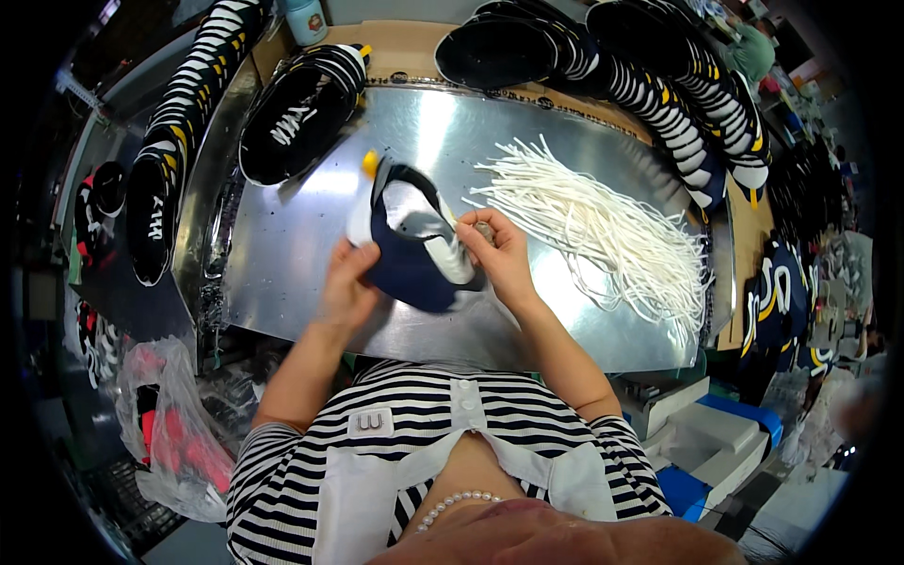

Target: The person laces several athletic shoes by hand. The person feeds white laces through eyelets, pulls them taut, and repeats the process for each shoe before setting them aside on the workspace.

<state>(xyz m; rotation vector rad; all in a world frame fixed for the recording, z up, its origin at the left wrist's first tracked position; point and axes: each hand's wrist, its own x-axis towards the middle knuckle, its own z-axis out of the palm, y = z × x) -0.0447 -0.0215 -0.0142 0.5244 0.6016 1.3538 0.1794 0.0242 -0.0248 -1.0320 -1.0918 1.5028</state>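
A navy and white shoe upper with a yellow tab at its heel is held above the metal table, slightly blurred. My left hand grips its left side, thumb on top and fingers partly hidden beneath it. With thumb and fingers closed, my right hand pinches the upper's right edge near the white part. Whether a lace is also between those fingers, I cannot make out. Just to the right lies a big bundle of white laces, spread loosely.
The metal table fills the middle. Nested shoe uppers stand in a row at left, with another stack on the table's far left corner. Long rows of uppers line the far right. A plastic bag hangs lower left; white boxes stand lower right.
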